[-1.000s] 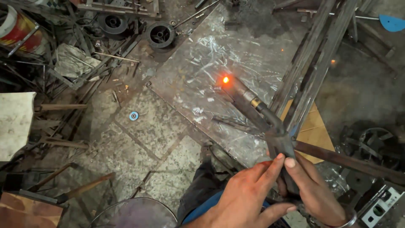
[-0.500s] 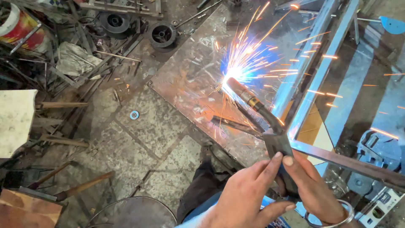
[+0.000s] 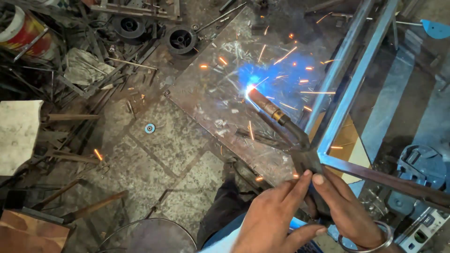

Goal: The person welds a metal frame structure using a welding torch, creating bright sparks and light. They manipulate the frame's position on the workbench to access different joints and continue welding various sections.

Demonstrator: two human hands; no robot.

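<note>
Gripping the welding torch [image 3: 286,129] handle together, the left hand [image 3: 274,218] and right hand [image 3: 344,208] close their fingers round it, just beside the metal frame [image 3: 344,89]. Beyond, its tip sparks against the steel plate [image 3: 211,89].

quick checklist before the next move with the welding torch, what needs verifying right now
1. Grip: left hand and right hand both wrap the dark handle of the welding torch: ok.
2. Hand protection: both hands bare, sparks flying close by: not ok.
3. Arc position: the brass-tipped nozzle's bright blue arc sits on the scratched flat steel plate, beside the grey square-tube metal frame: ok.
4. Jewellery: thin metal bangle on the right wrist near hot work: not ok.
5. Spark landing zone: the floor around holds scrap rods and a crumpled grey cloth: not ok.
6. Eye protection: cannot tell.
</note>
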